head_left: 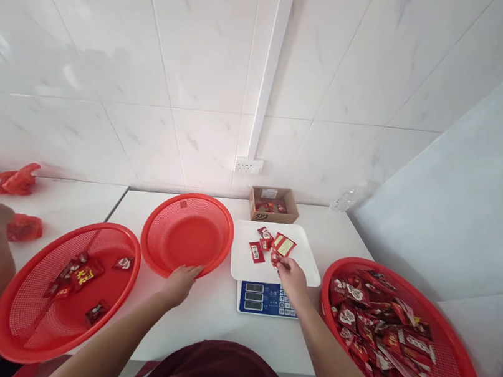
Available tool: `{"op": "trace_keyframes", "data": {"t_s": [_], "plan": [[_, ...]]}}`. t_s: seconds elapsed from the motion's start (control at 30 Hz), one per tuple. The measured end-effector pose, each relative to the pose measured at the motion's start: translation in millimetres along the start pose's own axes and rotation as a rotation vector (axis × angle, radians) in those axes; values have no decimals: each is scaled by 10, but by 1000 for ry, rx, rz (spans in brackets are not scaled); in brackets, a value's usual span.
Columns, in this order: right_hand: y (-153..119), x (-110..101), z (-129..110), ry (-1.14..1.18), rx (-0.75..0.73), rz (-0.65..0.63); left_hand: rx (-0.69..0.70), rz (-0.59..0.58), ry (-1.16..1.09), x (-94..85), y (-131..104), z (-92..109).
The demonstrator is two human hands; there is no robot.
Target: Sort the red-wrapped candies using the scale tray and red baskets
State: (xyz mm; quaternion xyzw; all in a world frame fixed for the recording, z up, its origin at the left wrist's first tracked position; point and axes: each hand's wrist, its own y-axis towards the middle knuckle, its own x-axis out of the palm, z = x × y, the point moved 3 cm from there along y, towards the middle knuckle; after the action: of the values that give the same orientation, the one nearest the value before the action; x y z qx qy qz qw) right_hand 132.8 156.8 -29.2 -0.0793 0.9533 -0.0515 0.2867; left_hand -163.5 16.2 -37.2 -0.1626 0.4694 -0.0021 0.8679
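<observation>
Two hands at work: our left (pixel 181 286) grips the empty basket's rim (pixel 166 271), likely steadying it; our right (pixel 291 277) pinches a red packet (pixel 274 257) over the scale tray (pixel 240 266).

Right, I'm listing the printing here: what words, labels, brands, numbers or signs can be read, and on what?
"SF": cardboard box.
"大": yellow-printed packet in the leftmost basket; its other characters are unclear.
Other packets, white label, scale displays and keys: too small or blurred.

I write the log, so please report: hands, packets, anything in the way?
Left hand on middle basket. Right hand pinching small red packet at white tray. Cardboard box behind tray.
</observation>
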Motion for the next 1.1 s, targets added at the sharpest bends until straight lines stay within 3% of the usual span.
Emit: {"op": "trace_keyframes", "data": {"t_s": [0.07, 0.13, 0.2, 0.3, 0.43, 0.63, 0.77, 0.83, 0.9, 0.97, 1.1], "plan": [[31, 144, -250, 190, -81, -114, 60, -38, 56, 67, -24, 69], [65, 282, -452, 167, -175, -201, 81, -46, 79, 102, -42, 106], [92, 398, -541, -87, -221, -234, 74, -45, 101, 114, -53, 118], [102, 518, -482, -552, -180, -236, 66, -49, 127, 112, -67, 107], [82, 568, -304, -783, -190, -204, 70, -19, 117, 93, -101, 75], [86, 520, -177, -622, -200, -100, 74, -4, 74, 75, -151, 77], [54, 647, -503, -349, -415, -228, 41, -2, 61, 85, -147, 64], [89, 665, -694, -317, -536, -256, 44, -4, 71, 85, -142, 65], [208, 593, -760, -387, -531, -206, 53, -10, 71, 73, -140, 75], [379, 441, -657, -512, -422, -119, 47, -11, 46, 49, -144, 87], [620, 123, -119, -698, -223, -49, 3, -14, -26, -2, -151, 92]]}}
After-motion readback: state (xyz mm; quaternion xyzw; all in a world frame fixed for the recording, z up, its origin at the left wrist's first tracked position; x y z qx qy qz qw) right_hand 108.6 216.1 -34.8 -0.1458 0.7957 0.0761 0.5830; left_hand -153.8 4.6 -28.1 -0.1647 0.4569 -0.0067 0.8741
